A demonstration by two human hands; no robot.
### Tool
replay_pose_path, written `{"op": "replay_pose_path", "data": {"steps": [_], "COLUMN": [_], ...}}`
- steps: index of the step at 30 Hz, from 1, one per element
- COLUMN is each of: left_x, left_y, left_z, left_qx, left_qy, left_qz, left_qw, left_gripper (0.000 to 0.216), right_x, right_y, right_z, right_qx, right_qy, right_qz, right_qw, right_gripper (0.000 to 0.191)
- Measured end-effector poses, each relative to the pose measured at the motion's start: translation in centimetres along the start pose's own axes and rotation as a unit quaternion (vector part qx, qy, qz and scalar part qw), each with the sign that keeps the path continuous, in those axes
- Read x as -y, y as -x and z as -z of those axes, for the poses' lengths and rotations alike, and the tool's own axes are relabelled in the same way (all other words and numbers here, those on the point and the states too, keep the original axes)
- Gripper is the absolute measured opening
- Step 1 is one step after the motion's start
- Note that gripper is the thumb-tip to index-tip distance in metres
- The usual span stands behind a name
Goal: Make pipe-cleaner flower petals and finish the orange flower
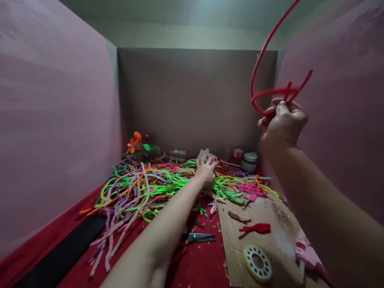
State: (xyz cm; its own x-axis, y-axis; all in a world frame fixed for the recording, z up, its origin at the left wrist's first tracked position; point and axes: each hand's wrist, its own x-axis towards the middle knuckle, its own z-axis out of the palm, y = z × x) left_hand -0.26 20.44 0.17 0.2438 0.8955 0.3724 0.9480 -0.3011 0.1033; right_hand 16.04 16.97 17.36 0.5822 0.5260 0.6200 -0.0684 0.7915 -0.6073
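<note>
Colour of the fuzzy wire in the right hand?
The fuzzy wire is red; best seen in the head view.

Your right hand [285, 122] pinches a looped red stem [273, 92], raised above the brown board [234, 248]. Beyond the board's far left corner, your left hand [206, 171] spreads its fingers over the stem pile [168, 185]. Scissors [199, 238] lie just left of the board; a tape roll [249, 262] rests on it, a pink glue gun [307, 252] at its right edge.

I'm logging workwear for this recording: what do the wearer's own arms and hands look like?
The left hand and right hand are ungloved. The left forearm and right forearm are bare, with no sleeves, watch or bracelet visible.
</note>
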Motion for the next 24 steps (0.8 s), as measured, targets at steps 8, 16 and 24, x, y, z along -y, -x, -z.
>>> {"op": "replay_pose_path", "data": {"steps": [8,16,24], "left_x": [-1.2,3.9,4.7], "left_y": [8.9,12.9,14.5], "left_z": [5.9,6.1,5.7], "left_qx": [0.037,-0.089,-0.149], "left_qy": [0.658,0.722,0.705], "left_qz": [0.083,0.284,0.211], "left_qw": [0.747,0.624,0.66], "left_gripper": [0.055,0.035,0.028], "right_x": [-4.5,-7.3,-8.2], "right_y": [12.3,20.7,22.9], "right_z": [0.9,1.7,1.7], "right_qx": [0.121,0.186,0.171], "right_qy": [0.004,-0.007,-0.034], "right_qz": [-0.25,-0.357,-0.448], "right_qw": [0.961,0.915,0.877], "right_gripper": [0.01,0.015,0.015]}}
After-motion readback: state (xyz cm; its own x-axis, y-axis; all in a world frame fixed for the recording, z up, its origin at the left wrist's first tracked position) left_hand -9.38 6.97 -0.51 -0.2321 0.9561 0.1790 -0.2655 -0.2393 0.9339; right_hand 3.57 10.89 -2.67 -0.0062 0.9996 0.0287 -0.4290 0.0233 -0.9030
